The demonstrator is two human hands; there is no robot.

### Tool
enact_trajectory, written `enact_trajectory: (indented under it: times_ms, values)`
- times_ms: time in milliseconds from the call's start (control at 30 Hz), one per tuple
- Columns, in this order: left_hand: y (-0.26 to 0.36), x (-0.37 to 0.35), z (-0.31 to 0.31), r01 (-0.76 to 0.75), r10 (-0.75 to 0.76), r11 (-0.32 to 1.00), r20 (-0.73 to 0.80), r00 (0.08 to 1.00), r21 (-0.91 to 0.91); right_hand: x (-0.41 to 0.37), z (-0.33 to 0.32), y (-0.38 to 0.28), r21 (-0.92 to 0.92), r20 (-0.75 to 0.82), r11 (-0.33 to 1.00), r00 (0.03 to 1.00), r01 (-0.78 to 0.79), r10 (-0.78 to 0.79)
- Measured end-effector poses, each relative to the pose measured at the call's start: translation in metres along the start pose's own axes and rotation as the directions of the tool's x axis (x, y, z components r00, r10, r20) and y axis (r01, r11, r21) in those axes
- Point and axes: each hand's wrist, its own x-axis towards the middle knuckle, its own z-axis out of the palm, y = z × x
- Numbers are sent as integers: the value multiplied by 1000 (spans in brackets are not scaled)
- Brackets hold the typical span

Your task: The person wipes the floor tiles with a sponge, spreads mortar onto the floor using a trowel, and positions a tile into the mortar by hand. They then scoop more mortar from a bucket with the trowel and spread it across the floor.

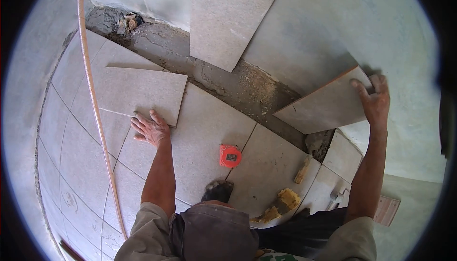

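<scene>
My right hand [374, 101] grips the upper right end of a cut floor tile [328, 104], thumb on its face and fingers behind the edge. That tile is tilted, with its lower side over the bare strip along the wall. On the left, my left hand [151, 128] lies with fingers spread at the lower edge of a loose tile [147, 87], which rests on the laid floor. A red tape measure [230, 156] sits on the floor between my arms. A large tile [228, 18] leans against the wall ahead.
An unfilled strip of rough mortar [209, 77] runs along the wall. Near my knees lie a yellow sponge [281, 206] and a small yellowish block [303, 169]. A hammer-like tool [337, 198] is at the right. A long thin hose or strip [93, 89] crosses the left side.
</scene>
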Motion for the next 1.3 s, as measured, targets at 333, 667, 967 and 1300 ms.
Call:
enact_trajectory:
  times_ms: [333, 667, 967, 1300]
  values:
    - [7, -2, -11, 28, -27, 1000, 54, 998, -12, 41, -55, -93, 35, 42, 999, 999, 0, -2]
    - [-4, 3, 1, -13, 11, 999, 40, 999, 52, 107, -31, -257, 44, 285, 973, 930, 227, -230]
    - [-3, 2, 3, -17, 17, 1000, 1, 1000, 26, 111, 45, -275, 211, -196, 811, 837, 545, -511]
    - [-10, 5, 11, -58, 58, 998, -6, 998, 15, 97, 69, -237, 89, -267, 796, 784, 599, -560]
